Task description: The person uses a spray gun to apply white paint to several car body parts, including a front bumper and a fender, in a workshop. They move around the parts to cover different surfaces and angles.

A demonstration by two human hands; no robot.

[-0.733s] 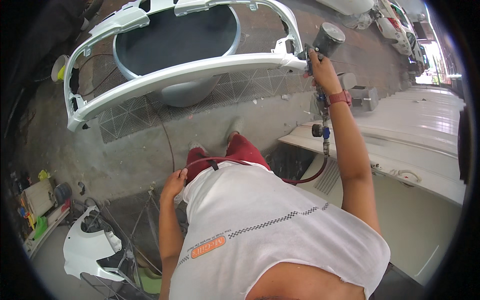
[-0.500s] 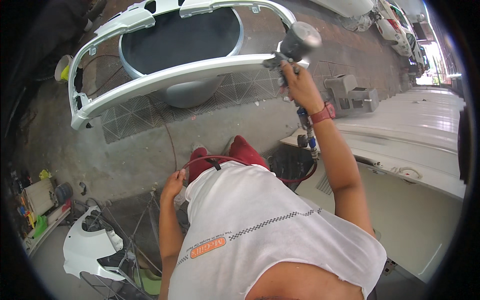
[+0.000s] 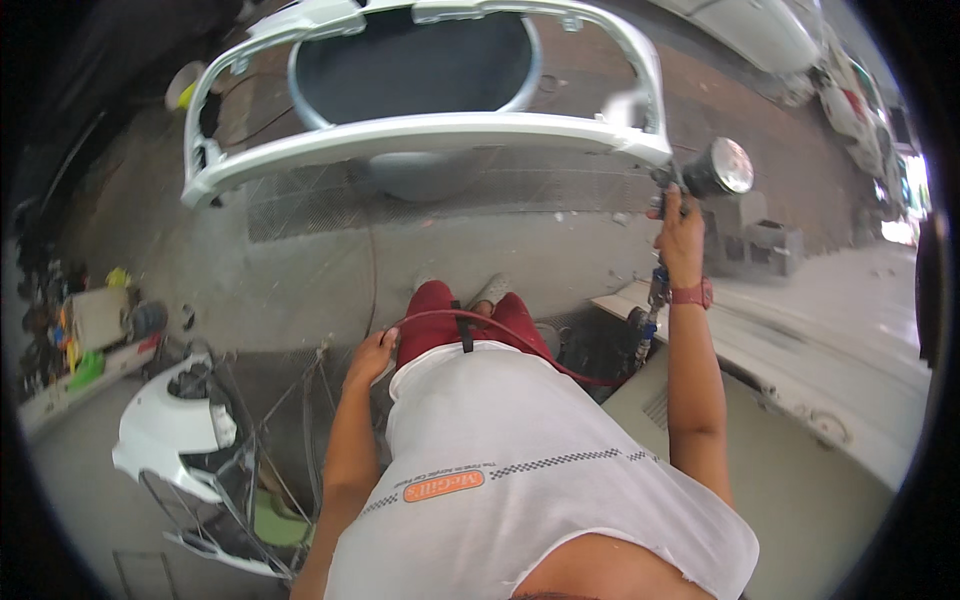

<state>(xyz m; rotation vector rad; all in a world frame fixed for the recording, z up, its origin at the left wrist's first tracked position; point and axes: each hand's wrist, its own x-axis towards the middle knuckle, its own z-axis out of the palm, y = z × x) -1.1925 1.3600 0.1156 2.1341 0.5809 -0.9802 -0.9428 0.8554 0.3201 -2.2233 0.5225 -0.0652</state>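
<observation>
In my right hand (image 3: 683,235) is a spray gun (image 3: 722,168) with a round metal cup, held out at the right end of a white car bumper (image 3: 420,133). My fingers wrap its handle. Below the grip hangs an air fitting with a gauge (image 3: 645,325), joined to a red hose (image 3: 560,368). That hose runs across my waist to my left hand (image 3: 374,357), which is closed around it at my left side. The bumper rests over a large round drum-like stand (image 3: 535,75) with a dark top.
A white fender panel (image 3: 165,425) sits on a wire stand at lower left, beside a cluttered shelf (image 3: 100,350). Along my right lies a long white panel (image 3: 800,330). Grey plastic parts (image 3: 770,245) are on the floor beyond it. Parked cars (image 3: 850,120) stand far right.
My right hand has moved right and toward me with the spray gun, and the gun has turned. The view has shifted, so the bumper appears farther right. My left hand still holds the hose.
</observation>
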